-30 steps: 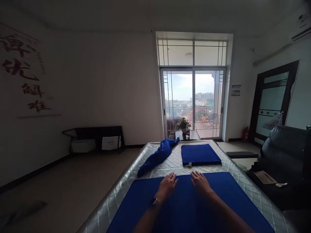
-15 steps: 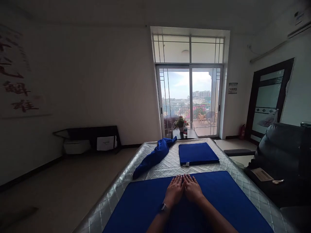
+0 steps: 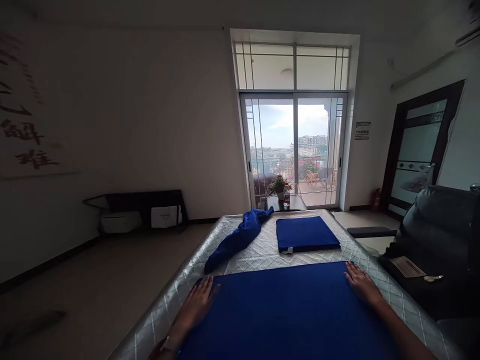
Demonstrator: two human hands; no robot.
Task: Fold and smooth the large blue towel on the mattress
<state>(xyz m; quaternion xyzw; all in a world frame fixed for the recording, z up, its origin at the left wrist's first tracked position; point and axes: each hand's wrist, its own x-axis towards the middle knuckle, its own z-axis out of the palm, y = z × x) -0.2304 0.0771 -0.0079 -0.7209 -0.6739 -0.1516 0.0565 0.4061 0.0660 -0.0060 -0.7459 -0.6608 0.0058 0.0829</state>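
Observation:
A large blue cloth [image 3: 277, 305] lies spread flat in front of me. Near its far left corner, my left hand [image 3: 197, 302] rests palm down with the fingers stretched out. My right hand [image 3: 362, 284] lies flat at the far right corner, its fingers extended. Beyond the far edge sits a neatly folded blue cloth [image 3: 307, 233] with a small white tag. To its left, a crumpled blue cloth [image 3: 240, 237] stretches diagonally.
Everything lies on a silver quilted table surface [image 3: 375, 265]. Behind it stands a small dark table [image 3: 275, 203] with a potted plant [image 3: 278, 185] and a bottle [image 3: 287, 196]. A black armchair [image 3: 435, 220] is at the right, and a low black rack [image 3: 140, 202] stands along the left wall.
My hands were side by side at the middle of the cloth's far edge. They have slid apart, the left to the far left corner and the right to the far right corner.

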